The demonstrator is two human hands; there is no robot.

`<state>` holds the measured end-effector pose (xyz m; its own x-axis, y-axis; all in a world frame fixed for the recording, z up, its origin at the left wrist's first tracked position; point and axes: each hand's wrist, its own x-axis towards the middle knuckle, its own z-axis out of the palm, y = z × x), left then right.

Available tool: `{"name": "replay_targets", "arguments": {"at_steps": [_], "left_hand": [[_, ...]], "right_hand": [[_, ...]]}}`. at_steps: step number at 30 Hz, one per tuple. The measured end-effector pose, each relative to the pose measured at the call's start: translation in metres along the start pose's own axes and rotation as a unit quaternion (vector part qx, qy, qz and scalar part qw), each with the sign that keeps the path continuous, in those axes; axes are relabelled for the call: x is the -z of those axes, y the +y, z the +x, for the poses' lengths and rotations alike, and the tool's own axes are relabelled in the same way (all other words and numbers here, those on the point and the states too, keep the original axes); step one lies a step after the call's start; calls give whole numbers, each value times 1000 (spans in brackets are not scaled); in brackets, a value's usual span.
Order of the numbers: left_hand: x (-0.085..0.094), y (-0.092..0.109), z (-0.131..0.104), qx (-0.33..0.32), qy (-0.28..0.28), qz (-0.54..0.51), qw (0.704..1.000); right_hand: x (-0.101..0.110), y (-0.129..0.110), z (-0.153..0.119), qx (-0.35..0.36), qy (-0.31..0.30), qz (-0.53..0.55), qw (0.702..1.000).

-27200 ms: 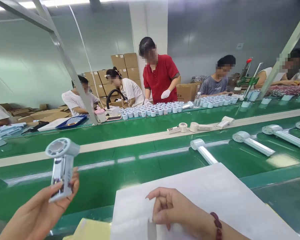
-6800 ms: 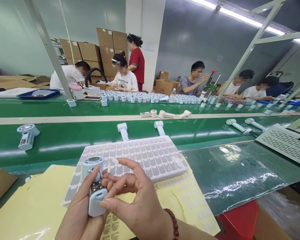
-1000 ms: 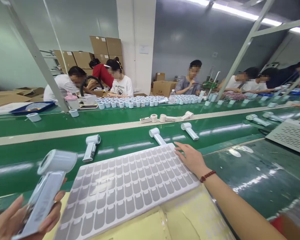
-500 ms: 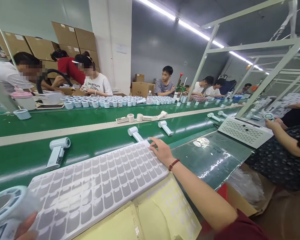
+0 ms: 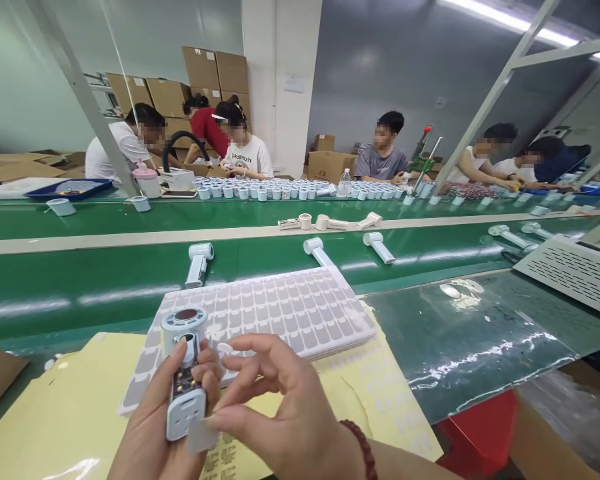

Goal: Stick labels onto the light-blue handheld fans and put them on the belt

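My left hand [image 5: 155, 413] is wrapped around a light-blue handheld fan body [image 5: 183, 322], its round head pointing up and away. A dark circuit board shows in the open side of its handle. Between thumb and fingers of my right hand [image 5: 285, 407] is a small translucent grey sticker [image 5: 201, 435], held beside the bottom end of the fan handle. I cannot tell whether the sticker touches the handle. Beneath both hands lies a stack of white sticker sheets [image 5: 280, 310] with rows of grey rounded stickers. Yellow backing paper [image 5: 65, 400] lies under the sheets.
Several fan bodies, one at the left [image 5: 199, 265], lie on the green conveyor belt [image 5: 105, 267]. Light-blue cups [image 5: 263, 194] crowd the far side, where several people work. A slotted white metal box [image 5: 573, 273] stands at the right, and a red bin [image 5: 485, 430] is below the table edge.
My right hand has left the far right corner of the sticker sheet and now holds a sticker near the fan body. The fan body has come to the middle of view. The camera has turned left.
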<state>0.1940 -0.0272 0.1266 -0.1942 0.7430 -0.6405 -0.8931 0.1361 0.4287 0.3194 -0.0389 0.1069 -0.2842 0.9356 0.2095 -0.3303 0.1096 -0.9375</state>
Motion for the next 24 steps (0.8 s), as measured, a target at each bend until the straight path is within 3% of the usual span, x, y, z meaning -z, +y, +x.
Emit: {"name": "replay_targets", "arguments": {"at_steps": [4, 24], "left_hand": [[2, 0, -2, -10, 5, -31, 999], [12, 3, 5, -59, -18, 9, 998]], "right_hand": [[-12, 9, 6, 19, 10, 5, 1000], [-17, 8, 10, -15, 5, -47, 999]]}}
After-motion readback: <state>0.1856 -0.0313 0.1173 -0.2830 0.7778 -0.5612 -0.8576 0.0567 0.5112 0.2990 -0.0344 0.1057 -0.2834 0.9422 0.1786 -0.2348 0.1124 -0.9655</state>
